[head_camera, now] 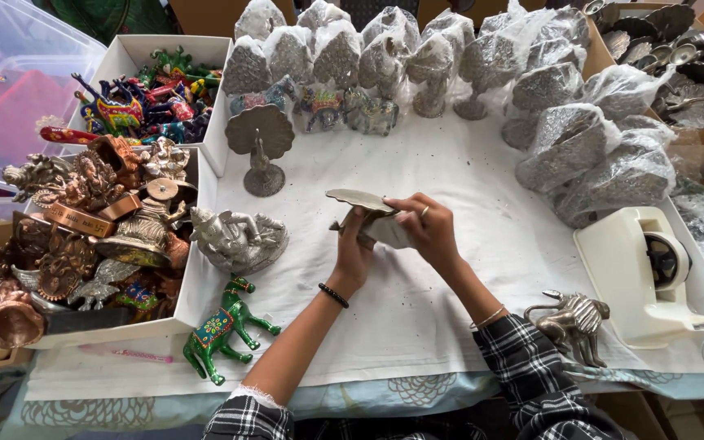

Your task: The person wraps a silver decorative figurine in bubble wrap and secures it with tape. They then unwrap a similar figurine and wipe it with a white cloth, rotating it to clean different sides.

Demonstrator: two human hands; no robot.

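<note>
Left hand (354,248): I'm gripping the silver peacock figurine (362,201) from below.
Right hand (425,230): clasped on its base.
Figurine: held above the white cloth (466,171), near the standing silver peacock (261,147).

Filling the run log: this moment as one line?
left hand: holds silver peacock figure | right hand: on same figure | over white cloth

i had both forearms angled inward, left hand (354,248) and right hand (427,228) curled together, fingers closed, wrists bent.
</note>
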